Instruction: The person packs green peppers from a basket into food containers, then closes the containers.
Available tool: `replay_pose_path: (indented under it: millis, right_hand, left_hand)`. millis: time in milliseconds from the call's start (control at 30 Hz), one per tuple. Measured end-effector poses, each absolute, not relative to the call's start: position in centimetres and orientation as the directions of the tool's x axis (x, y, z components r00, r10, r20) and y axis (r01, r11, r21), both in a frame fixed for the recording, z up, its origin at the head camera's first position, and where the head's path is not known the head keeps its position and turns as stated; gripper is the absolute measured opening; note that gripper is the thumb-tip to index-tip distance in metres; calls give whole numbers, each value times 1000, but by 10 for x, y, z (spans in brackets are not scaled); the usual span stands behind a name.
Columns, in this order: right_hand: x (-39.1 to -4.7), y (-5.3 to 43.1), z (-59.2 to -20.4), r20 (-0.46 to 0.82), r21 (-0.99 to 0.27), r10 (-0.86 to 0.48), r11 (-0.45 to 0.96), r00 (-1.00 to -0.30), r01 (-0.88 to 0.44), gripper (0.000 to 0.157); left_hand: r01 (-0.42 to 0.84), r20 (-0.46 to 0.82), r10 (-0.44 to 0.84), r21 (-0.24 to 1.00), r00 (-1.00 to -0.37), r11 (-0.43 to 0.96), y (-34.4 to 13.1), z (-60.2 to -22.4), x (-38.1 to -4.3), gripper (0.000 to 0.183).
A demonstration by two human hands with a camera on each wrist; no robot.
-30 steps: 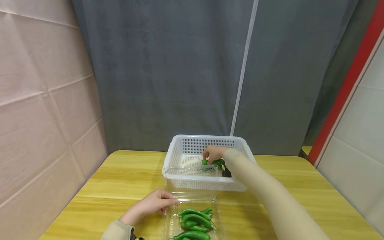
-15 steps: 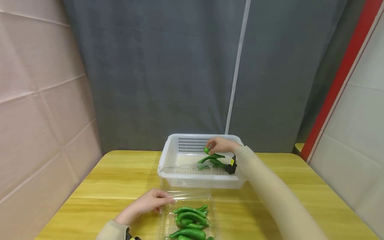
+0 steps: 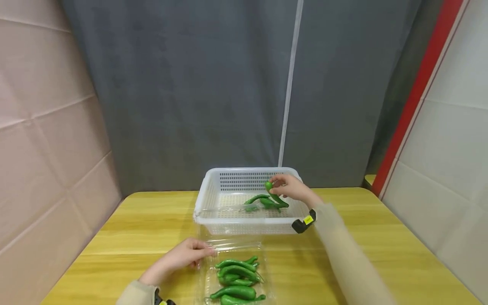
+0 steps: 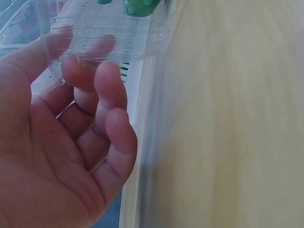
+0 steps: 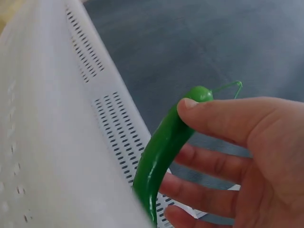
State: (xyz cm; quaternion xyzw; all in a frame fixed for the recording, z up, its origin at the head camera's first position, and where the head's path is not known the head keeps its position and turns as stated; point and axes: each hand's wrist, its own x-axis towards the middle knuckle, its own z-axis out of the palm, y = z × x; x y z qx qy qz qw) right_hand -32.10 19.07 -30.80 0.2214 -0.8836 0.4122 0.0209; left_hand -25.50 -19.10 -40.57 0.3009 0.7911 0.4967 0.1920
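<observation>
Right hand (image 3: 291, 187) pinches curved glossy green pepper (image 5: 161, 147) near stem; best grip light, tip clear of white slotted plastic basket (image 3: 202, 197) (left hand (image 3: 187, 256) pinching clear plastic box (image 3: 238, 245)).

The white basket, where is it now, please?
In the head view, the white basket stands centrally at the far edge of the table, beyond the clear container.

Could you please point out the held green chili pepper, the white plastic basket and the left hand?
Held green chili pepper (image 5: 164, 147), right wrist view, middle of its body.
White plastic basket (image 3: 245, 181), head view, back wall.
Left hand (image 3: 187, 255), head view, its back.
</observation>
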Motion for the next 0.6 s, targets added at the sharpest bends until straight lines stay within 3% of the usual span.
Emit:
replay_pose_path:
  millis: [233, 600]
  right_hand:
    - [-302, 198, -320, 298, -750, -259, 532, -919, -393, 39]
    - [-288, 201, -320, 347, -760, -199, 512, -916, -400, 41]
  left_hand:
    - [272, -16, 662, 904, -750, 330, -193, -409, -254, 30]
    - [280, -20, 663, 896, -748, 343, -191, -405, -255, 30]
